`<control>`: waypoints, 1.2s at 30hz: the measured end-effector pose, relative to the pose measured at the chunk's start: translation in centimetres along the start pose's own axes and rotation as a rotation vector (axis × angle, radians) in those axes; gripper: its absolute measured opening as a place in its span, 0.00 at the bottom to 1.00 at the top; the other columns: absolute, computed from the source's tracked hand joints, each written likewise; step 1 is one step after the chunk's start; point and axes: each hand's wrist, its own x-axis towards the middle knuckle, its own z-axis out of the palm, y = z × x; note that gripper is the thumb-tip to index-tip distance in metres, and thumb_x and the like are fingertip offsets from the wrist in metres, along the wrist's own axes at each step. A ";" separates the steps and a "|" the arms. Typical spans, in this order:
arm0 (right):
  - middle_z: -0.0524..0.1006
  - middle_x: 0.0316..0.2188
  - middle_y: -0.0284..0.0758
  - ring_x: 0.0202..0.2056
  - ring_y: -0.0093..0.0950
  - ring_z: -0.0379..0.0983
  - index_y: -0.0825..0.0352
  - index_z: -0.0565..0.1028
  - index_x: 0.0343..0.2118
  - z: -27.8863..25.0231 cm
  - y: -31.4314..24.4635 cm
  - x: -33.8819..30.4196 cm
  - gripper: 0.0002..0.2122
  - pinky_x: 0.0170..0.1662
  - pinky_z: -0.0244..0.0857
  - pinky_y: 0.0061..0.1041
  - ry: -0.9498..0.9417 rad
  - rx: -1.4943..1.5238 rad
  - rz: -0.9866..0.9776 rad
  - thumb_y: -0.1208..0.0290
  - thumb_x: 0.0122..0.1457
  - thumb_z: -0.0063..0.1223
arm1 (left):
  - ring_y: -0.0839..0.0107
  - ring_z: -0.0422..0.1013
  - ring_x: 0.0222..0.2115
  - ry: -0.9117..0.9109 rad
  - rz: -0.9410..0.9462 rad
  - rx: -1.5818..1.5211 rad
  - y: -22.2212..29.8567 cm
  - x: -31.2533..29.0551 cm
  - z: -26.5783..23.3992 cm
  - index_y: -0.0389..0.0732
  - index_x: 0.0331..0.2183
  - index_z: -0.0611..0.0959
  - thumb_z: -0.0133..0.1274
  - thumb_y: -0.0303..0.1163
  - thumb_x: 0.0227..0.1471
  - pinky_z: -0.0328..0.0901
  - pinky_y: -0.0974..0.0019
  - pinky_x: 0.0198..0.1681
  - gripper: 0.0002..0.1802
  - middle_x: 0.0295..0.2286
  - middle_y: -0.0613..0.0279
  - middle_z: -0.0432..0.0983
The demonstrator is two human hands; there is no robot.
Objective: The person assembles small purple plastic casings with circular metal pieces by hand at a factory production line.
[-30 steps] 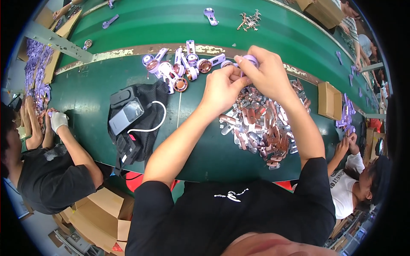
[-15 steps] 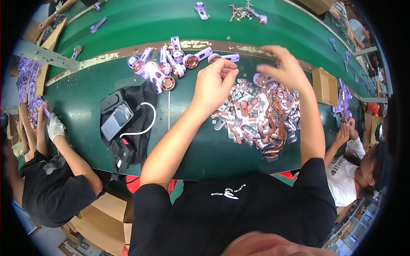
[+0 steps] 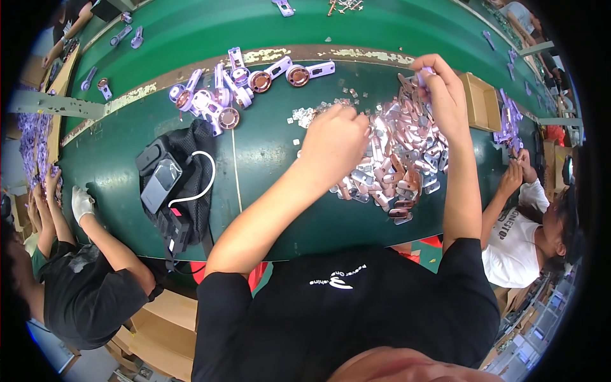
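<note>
My right hand is closed on a purple handheld fan, mostly hidden by the fingers, at the far right of the pile. My left hand reaches over the left side of the pile with its fingers curled together; what they hold, if anything, is hidden. Under and between the hands spreads a heap of glossy rose-brown and clear oblong plates. Tiny clear square pieces lie scattered at its far left edge. Several purple fans with coppery round heads are gathered at the far left of my hands.
A black bag with a grey device and white cable lies to the left. An open cardboard box stands right of my right hand. Beyond a worn ledge, a green belt carries purple fans. Co-workers sit on both sides.
My right hand has closed on the purple fan and lifted it away from the pile's far edge. My left hand has moved down and right onto the small pieces. Items on the belt have shifted left.
</note>
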 end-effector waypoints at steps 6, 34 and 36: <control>0.73 0.21 0.27 0.25 0.15 0.68 0.68 0.77 0.30 2.2 0.4 -0.8 0.11 0.28 0.61 0.22 -0.136 -0.254 -0.003 0.66 0.62 0.65 | 0.57 0.77 0.35 0.014 0.023 0.103 1.6 -0.6 1.3 0.38 0.26 0.84 0.63 0.24 0.40 0.74 0.56 0.40 0.05 0.27 0.57 0.79; 0.79 0.31 0.25 0.30 0.12 0.70 0.70 0.80 0.39 10.6 -3.5 -1.5 0.04 0.33 0.64 0.15 -0.083 0.424 0.191 0.75 0.65 0.62 | 0.68 0.78 0.48 0.401 -0.504 -1.277 -2.2 2.1 -1.0 0.30 0.52 0.78 0.46 0.28 0.72 0.72 0.66 0.53 0.14 0.50 0.53 0.80; 0.79 0.32 0.26 0.32 0.12 0.70 0.70 0.80 0.39 11.3 -3.6 -2.0 0.04 0.34 0.64 0.15 -0.003 0.457 0.202 0.76 0.65 0.62 | 0.72 0.76 0.46 0.463 -0.544 -1.303 -1.1 2.4 -1.1 0.32 0.52 0.84 0.50 0.28 0.70 0.69 0.69 0.52 0.15 0.48 0.58 0.80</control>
